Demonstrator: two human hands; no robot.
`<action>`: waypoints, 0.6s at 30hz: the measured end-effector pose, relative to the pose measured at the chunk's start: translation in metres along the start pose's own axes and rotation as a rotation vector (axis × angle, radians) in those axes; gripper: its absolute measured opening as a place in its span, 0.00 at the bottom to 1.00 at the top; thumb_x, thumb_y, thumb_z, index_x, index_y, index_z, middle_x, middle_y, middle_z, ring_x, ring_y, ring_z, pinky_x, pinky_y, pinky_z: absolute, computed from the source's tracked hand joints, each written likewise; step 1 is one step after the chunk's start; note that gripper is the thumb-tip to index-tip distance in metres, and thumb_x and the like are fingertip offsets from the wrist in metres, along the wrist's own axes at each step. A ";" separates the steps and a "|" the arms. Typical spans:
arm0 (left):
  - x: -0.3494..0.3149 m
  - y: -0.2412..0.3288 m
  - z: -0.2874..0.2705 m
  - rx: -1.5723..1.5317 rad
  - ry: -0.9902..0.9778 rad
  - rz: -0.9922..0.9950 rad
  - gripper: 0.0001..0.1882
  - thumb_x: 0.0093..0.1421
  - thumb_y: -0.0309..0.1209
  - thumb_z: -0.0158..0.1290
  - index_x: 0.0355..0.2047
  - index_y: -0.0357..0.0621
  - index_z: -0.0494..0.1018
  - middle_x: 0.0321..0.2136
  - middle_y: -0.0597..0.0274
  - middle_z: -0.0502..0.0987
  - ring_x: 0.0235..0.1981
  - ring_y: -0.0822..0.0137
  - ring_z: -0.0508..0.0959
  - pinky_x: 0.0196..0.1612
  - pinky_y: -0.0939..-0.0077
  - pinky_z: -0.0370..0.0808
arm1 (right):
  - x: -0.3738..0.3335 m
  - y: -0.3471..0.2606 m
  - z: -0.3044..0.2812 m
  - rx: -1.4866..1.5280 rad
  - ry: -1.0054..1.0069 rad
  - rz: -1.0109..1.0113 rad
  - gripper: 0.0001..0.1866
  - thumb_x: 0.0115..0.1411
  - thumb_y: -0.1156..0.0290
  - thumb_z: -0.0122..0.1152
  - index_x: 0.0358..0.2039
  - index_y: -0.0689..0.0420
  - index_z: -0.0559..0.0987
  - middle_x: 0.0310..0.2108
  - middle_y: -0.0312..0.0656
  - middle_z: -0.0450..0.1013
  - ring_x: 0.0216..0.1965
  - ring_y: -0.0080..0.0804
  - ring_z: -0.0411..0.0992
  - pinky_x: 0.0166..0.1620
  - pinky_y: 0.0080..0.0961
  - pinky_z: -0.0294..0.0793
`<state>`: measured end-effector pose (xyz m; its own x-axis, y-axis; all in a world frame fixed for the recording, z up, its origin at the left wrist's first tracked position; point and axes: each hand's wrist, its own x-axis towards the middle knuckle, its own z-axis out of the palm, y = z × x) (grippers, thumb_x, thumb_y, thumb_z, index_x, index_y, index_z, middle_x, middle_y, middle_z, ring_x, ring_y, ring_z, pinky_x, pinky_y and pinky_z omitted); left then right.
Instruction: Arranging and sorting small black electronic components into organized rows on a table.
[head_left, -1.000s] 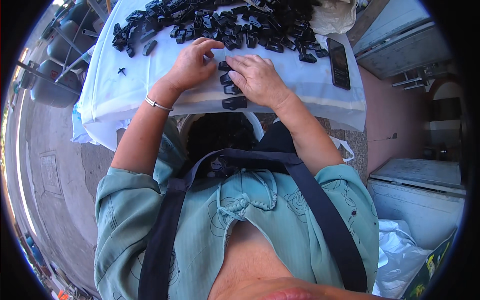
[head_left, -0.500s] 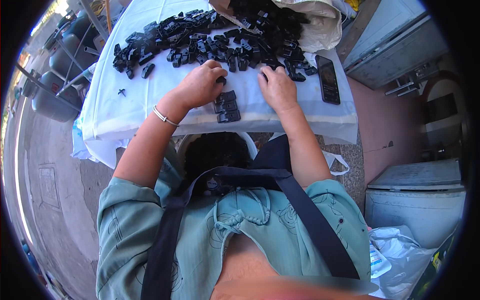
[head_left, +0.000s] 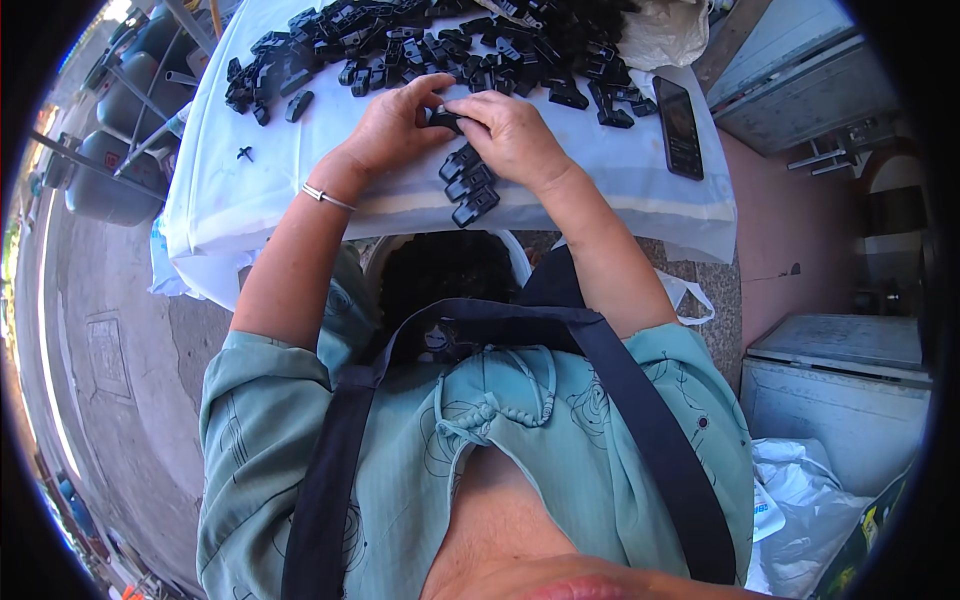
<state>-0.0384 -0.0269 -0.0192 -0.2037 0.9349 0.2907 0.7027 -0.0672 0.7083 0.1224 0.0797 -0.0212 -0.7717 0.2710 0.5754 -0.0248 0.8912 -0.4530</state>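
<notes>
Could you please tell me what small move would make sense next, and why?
Probably lowering the black piece against the row's far end: it appears held between the left hand and right hand, just beyond that end, and the row's three similar pieces already lie close together.

Three aligned black parts [head_left: 467,184], one held black part [head_left: 443,120], one phone [head_left: 678,128], one bracelet [head_left: 328,198]
</notes>
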 end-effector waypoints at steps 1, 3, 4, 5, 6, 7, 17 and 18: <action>-0.001 -0.001 0.001 -0.005 -0.008 -0.012 0.32 0.46 0.26 0.64 0.54 0.50 0.68 0.36 0.59 0.78 0.26 0.68 0.75 0.34 0.74 0.76 | 0.001 -0.003 0.000 -0.007 0.001 0.009 0.12 0.55 0.74 0.57 0.40 0.54 0.79 0.37 0.44 0.75 0.37 0.43 0.75 0.40 0.33 0.76; -0.003 -0.005 -0.001 -0.025 -0.002 0.009 0.33 0.45 0.27 0.65 0.54 0.50 0.68 0.35 0.59 0.78 0.26 0.69 0.75 0.33 0.75 0.76 | 0.002 -0.009 -0.003 -0.139 -0.109 -0.038 0.13 0.55 0.76 0.58 0.42 0.56 0.79 0.37 0.45 0.75 0.37 0.42 0.75 0.40 0.31 0.76; -0.006 -0.008 -0.002 -0.037 0.012 0.023 0.33 0.45 0.27 0.65 0.54 0.49 0.68 0.35 0.59 0.78 0.26 0.69 0.74 0.33 0.75 0.75 | 0.002 -0.018 -0.001 -0.157 -0.107 -0.017 0.13 0.55 0.75 0.58 0.42 0.56 0.80 0.37 0.45 0.75 0.36 0.43 0.75 0.39 0.32 0.76; -0.007 -0.007 -0.003 -0.012 0.017 -0.005 0.32 0.45 0.27 0.65 0.53 0.46 0.69 0.32 0.60 0.78 0.25 0.70 0.74 0.33 0.75 0.75 | 0.002 -0.016 0.000 -0.139 -0.102 -0.058 0.13 0.55 0.74 0.58 0.42 0.56 0.80 0.37 0.45 0.75 0.36 0.43 0.74 0.39 0.32 0.76; -0.007 -0.007 -0.004 0.004 0.005 -0.022 0.31 0.45 0.26 0.65 0.52 0.45 0.69 0.31 0.60 0.78 0.25 0.70 0.74 0.33 0.76 0.75 | 0.000 -0.014 0.001 -0.171 -0.075 -0.092 0.12 0.55 0.74 0.58 0.41 0.55 0.80 0.37 0.45 0.75 0.36 0.43 0.74 0.40 0.32 0.75; -0.006 -0.007 -0.006 0.021 -0.006 -0.037 0.31 0.44 0.26 0.65 0.51 0.44 0.70 0.30 0.60 0.78 0.25 0.71 0.74 0.33 0.76 0.75 | 0.000 -0.013 0.002 -0.206 -0.047 -0.127 0.12 0.55 0.73 0.58 0.41 0.55 0.80 0.37 0.44 0.75 0.36 0.42 0.75 0.40 0.33 0.75; -0.004 -0.011 -0.003 -0.088 -0.048 -0.055 0.28 0.44 0.24 0.65 0.48 0.45 0.71 0.32 0.63 0.78 0.26 0.75 0.74 0.34 0.78 0.75 | 0.011 0.000 0.001 -0.065 -0.149 -0.038 0.11 0.57 0.73 0.57 0.40 0.54 0.82 0.37 0.44 0.77 0.39 0.41 0.75 0.43 0.32 0.75; -0.006 -0.010 -0.002 -0.075 0.001 -0.003 0.28 0.44 0.24 0.65 0.49 0.45 0.71 0.32 0.63 0.78 0.26 0.75 0.74 0.34 0.78 0.75 | 0.010 0.001 0.001 -0.069 -0.146 -0.035 0.11 0.57 0.73 0.57 0.40 0.54 0.82 0.37 0.44 0.77 0.39 0.41 0.75 0.43 0.32 0.75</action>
<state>-0.0454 -0.0329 -0.0263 -0.2066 0.9347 0.2892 0.6493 -0.0901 0.7551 0.1139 0.0826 -0.0167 -0.8554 0.1882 0.4826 -0.0131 0.9235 -0.3834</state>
